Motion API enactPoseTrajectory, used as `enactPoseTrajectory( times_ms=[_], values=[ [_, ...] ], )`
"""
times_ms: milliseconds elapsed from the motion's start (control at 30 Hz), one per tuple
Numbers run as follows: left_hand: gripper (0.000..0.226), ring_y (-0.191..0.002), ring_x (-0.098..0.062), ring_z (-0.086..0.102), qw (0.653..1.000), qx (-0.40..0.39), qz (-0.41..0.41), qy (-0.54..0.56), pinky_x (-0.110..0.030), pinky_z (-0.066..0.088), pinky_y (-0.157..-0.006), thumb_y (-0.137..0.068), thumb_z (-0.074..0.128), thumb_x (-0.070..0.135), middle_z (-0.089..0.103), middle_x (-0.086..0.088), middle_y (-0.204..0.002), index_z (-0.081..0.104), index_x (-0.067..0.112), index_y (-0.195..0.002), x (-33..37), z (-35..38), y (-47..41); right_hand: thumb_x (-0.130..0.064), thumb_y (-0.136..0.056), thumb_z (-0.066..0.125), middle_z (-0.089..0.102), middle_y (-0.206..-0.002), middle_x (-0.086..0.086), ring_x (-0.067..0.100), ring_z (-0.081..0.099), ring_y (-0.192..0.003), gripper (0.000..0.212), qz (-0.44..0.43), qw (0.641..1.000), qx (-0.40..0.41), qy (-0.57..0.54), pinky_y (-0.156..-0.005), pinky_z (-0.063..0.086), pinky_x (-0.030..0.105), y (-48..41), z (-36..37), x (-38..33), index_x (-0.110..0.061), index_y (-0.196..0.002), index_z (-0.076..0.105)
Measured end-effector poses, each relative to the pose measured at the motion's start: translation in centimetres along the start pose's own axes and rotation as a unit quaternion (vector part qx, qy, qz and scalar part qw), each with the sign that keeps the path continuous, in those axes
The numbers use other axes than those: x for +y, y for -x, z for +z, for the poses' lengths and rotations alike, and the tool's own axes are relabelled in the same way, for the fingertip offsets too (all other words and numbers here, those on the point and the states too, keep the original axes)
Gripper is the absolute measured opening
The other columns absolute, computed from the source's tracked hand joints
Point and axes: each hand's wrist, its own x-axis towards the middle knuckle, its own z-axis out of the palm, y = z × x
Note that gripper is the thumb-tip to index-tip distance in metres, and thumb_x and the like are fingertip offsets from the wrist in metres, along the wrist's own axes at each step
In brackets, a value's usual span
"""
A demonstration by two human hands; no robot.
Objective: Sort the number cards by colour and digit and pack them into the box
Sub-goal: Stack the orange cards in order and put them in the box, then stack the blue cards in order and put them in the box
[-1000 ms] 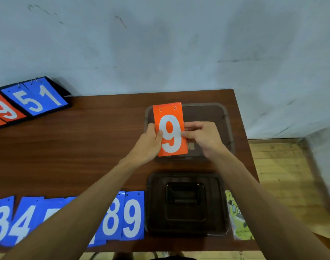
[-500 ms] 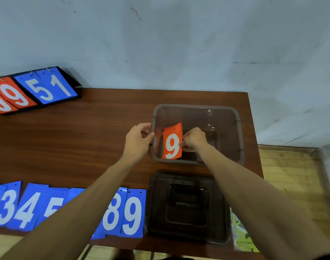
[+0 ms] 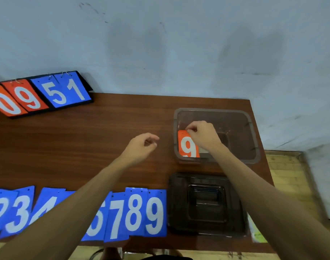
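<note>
An orange card with a white 9 lies inside the clear brown box, against its left wall. My right hand is in the box, fingers pinched at the card's top right corner. My left hand hovers over the table left of the box, loosely curled and holding nothing. A row of blue number cards, digits 2 to 9, lies along the near table edge; my left forearm hides part of it.
The box's dark lid lies on the table just in front of the box. A black flip scoreboard showing orange 0 9 and blue 5 1 leans at the far left. A yellow-green packet peeks out right of the lid.
The orange 9 card went from upright above the box down into it. My left hand let go of the card, then left the box rim and moved left.
</note>
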Motion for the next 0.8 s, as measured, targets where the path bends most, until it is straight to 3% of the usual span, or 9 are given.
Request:
enactPoseTrajectory(
  times_ms=[100,167,367,467,567,667,800],
  values=[
    [0.018,-0.095,-0.009,0.057,0.999,-0.01,0.003,-0.047,-0.021,0.043,-0.083,-0.092,0.057,0.02,0.061,0.008,-0.1,0.065,0.024,-0.108,-4.1,-5.0,2.0,-0.017,-0.095,0.051,0.066,-0.109,-0.003,0.007,0.058,-0.091,0.022,-0.069,0.996,0.054,-0.018,-0.083,0.042,0.018,2.0,2.3,-7.1,-0.017,-0.108,0.069],
    [0.017,-0.093,-0.01,0.057,0.997,-0.009,0.009,-0.074,-0.022,0.042,-0.084,-0.091,0.057,0.023,0.061,0.006,-0.1,0.065,0.025,-0.106,-7.4,-8.7,3.4,-0.019,-0.094,0.051,0.063,-0.104,-0.005,0.009,0.057,-0.094,0.021,-0.112,0.993,0.048,-0.003,-0.084,0.04,0.017,2.9,4.8,-11.5,-0.019,-0.107,0.069],
    [0.018,-0.089,-0.015,0.06,0.991,0.007,0.007,-0.136,-0.028,0.047,-0.086,-0.089,0.059,0.023,0.062,-0.002,-0.095,0.067,0.019,-0.104,-17.8,-20.3,9.1,-0.022,-0.091,0.057,0.062,-0.104,0.004,0.02,0.059,-0.099,0.019,-0.16,0.982,-0.088,0.054,-0.085,0.041,0.025,3.5,15.6,-22.4,-0.016,-0.106,0.067],
    [0.02,-0.09,-0.016,0.061,0.984,0.017,-0.03,-0.174,-0.033,0.049,-0.087,-0.089,0.058,0.029,0.059,0.001,-0.096,0.066,0.02,-0.105,-22.9,-24.5,11.9,-0.024,-0.093,0.054,0.063,-0.105,0.002,0.022,0.051,-0.119,0.022,-0.173,0.974,-0.129,0.067,-0.096,0.04,0.03,3.9,20.8,-27.0,-0.013,-0.11,0.064],
    [0.025,-0.098,-0.015,0.059,0.976,0.031,-0.055,-0.206,-0.036,0.048,-0.09,-0.09,0.056,0.034,0.058,0.003,-0.103,0.064,0.02,-0.11,-27.0,-27.1,13.9,-0.03,-0.095,0.051,0.06,-0.125,0.002,0.019,0.034,-0.137,0.031,-0.178,0.965,-0.168,0.089,-0.107,0.033,0.034,4.1,25.3,-30.2,-0.016,-0.122,0.056],
    [0.029,-0.104,-0.016,0.057,0.97,0.032,-0.077,-0.229,-0.036,0.046,-0.092,-0.091,0.055,0.034,0.058,0.001,-0.111,0.062,0.018,-0.115,-29.9,-28.3,15.2,-0.038,-0.095,0.049,0.053,-0.135,0.004,0.021,0.035,-0.136,0.04,-0.18,0.962,-0.179,0.098,-0.108,0.033,0.038,4.4,28.4,-31.5,-0.018,-0.13,0.051],
    [0.033,-0.107,-0.019,0.054,0.966,0.017,-0.113,-0.232,-0.034,0.046,-0.091,-0.092,0.054,0.037,0.055,0.0,-0.116,0.06,0.018,-0.119,-32.4,-29.4,16.4,-0.042,-0.096,0.046,0.05,-0.132,0.004,0.024,0.045,-0.123,0.043,-0.18,0.959,-0.19,0.105,-0.104,0.035,0.04,4.2,30.7,-32.6,-0.018,-0.132,0.049]
  ],
)
